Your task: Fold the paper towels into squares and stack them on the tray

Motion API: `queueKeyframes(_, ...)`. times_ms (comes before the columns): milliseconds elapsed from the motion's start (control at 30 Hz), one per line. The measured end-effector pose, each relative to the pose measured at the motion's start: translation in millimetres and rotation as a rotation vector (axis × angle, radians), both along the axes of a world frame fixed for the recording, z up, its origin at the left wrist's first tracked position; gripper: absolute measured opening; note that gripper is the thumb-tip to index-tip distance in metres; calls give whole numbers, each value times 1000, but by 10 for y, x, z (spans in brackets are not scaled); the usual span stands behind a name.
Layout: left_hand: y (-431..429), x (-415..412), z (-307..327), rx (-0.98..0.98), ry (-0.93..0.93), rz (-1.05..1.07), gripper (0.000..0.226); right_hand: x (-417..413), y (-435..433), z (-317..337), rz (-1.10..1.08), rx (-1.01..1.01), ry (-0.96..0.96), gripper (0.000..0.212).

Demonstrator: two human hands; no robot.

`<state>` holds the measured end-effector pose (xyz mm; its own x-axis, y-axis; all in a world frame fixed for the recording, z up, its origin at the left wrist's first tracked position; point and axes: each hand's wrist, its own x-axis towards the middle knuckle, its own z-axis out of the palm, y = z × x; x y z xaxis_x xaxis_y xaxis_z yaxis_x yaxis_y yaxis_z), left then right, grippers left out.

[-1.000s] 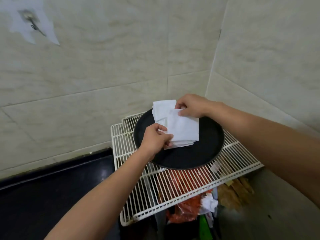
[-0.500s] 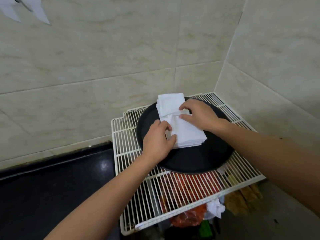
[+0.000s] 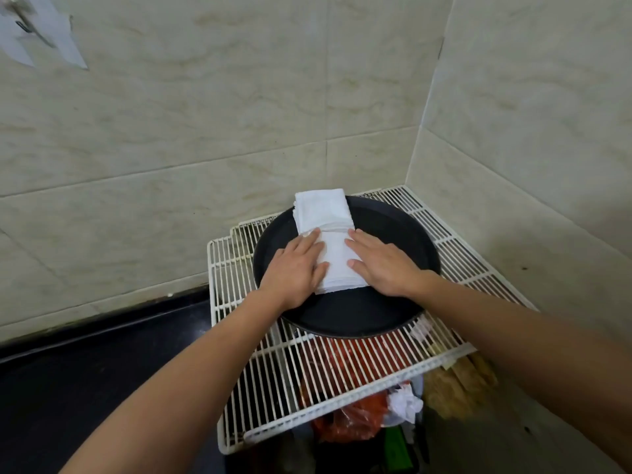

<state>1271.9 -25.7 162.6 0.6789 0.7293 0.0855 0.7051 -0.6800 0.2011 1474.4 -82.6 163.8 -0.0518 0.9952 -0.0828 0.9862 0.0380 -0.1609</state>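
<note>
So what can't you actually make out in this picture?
All head view:
- Near stack of folded white paper towels: its sides lie under the left hand and right hand.
- Sheet count: layers too thin.
- Red plastic bag: partly screened by the white wire rack; contents unclear.
- Grey metal object on the wall, top left: blurred, too small.

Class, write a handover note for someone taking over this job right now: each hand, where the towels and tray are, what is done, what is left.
Left hand: flat, fingers straight, pressing the left side of the near stack.
Right hand: flat, pressing its right side.
Tray sits on the rack; near stack mid-tray, far stack at the back rim.
Done: both stacks folded, on the tray.
Left: release; no unfolded towels in view, so cannot tell if more remain.
</note>
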Motion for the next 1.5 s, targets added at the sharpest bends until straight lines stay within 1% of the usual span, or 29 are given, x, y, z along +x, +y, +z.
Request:
queueKeyframes(100, -138, -97, 128, 63, -71, 91, 51, 7, -48, 166, -18, 63, -26, 56)
queueKeyframes(200, -335, -337, 283, 131, -117, 203, 43, -109, -93, 431, -15, 242, -2, 49)
queueKeyframes(267, -556, -608, 354, 136, -98, 287, 36, -337, -168, 582, 41, 333, 52, 42)
queueKeyframes(433, -1266, -1415, 417, 127, -43, 546, 26, -1152, -453, 752, 287, 373, 216, 30)
queueKeyframes(500, -1658, -1802, 377, 114, -9, 658, 24, -1563, -616, 696, 377, 357, 244, 30)
queueKeyframes(633, -2393, -2558, 240, 40, 79, 855, 21, -2331, -989, 517, 549, 262, 244, 30)
queueKeyframes(867, -3635, -3775, 1, -13, 87, 1180, 19, -3749, -1572, 407, 822, 203, 208, 32)
queueKeyframes(1000, -4171, -4426, -191, -63, 55, 1289, 18, -4600, -1871, 299, 929, 167, 176, 30)
queueKeyframes(1100, -4560, -5002, -288, -91, 41, 1359, 27, -5368, -2133, 219, 997, 141, 161, 30)
queueKeyframes(1167, -4832, -5438, -316, -112, 46, 1405, 31, -5929, -2329, 157, 1039, 118, 164, 30)
queueKeyframes(1300, -5429, -6327, -275, -134, 79, 1495, 29, -6983, -2757, 20, 1120, 64, 173, 31)
queueKeyframes(1500, -5978, -7379, -294, -166, 79, 1626, 34, -8166, -3124, -52, 1245, 41, 161, 34)
